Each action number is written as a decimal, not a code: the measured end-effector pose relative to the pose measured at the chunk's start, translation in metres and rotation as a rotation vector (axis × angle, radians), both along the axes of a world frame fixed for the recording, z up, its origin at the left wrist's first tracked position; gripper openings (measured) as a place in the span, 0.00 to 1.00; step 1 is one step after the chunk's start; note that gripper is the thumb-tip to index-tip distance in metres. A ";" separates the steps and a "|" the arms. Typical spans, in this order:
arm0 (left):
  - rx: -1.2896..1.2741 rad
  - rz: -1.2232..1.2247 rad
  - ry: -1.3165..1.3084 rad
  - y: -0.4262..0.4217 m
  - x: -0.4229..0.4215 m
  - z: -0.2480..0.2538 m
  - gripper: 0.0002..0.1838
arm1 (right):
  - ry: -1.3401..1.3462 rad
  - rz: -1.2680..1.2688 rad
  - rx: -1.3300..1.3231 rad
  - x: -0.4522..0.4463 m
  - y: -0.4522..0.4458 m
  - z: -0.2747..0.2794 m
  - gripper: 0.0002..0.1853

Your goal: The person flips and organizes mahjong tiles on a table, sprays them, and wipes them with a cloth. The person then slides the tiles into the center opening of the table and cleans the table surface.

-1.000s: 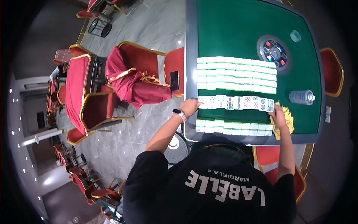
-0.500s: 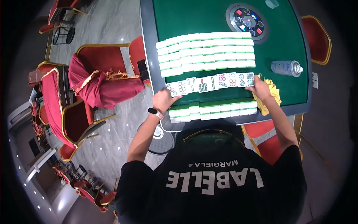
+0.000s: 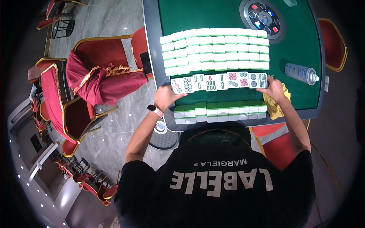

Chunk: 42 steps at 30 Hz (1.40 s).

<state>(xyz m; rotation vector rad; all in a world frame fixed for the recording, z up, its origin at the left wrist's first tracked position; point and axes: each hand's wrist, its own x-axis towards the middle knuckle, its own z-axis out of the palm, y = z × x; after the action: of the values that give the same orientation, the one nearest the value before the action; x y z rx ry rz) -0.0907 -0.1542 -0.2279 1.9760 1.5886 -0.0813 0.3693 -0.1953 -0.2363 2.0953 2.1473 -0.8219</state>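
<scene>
Green-felt worktop [image 3: 190, 17] in a big tiled-floor room, red chairs [image 3: 102, 51] past its left edge. Row of face-up tiles [image 3: 211, 83] lies toward the near edge, roughly parallel to it, left end slightly closer to that edge than the right; whether it touches the felt, can't tell. Tile joints look a bit stepped, not one clean line.

Left hand [image 3: 167, 99]: fingers clamped on the row's left end, thumb along the near side. Right hand [image 3: 273, 89]: same at the right end, fingers clamped on the last tile, thumb on the near side. Hold as a judgement: even inward squeeze from both ends, thumbs level, else the middle may buckle or a tile pop out. Both wrists should work together; a one-sided push would likely skew the line.

Just beyond, toward the far edge: white-backed rows [image 3: 218, 49], close, little clearance. Near-edge side: near stack [image 3: 220, 112], with a gap. Yellow cloth [image 3: 276, 104] beside that stack's right end, under the right forearm, a possible snag. Spray can [image 3: 300, 73] lies toward the right edge; round control panel [image 3: 262, 18] beyond the white-backed rows.
</scene>
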 end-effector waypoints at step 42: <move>-0.951 1.485 -1.283 -0.021 0.043 0.009 0.27 | 1.451 -1.734 -0.459 -0.089 -0.027 0.013 0.29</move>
<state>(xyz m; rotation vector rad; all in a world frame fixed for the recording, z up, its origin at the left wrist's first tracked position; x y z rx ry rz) -0.0480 -0.1751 -0.2187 -0.2544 1.2169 0.7037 0.2802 -0.2221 -0.2228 2.7022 -1.0130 -2.8760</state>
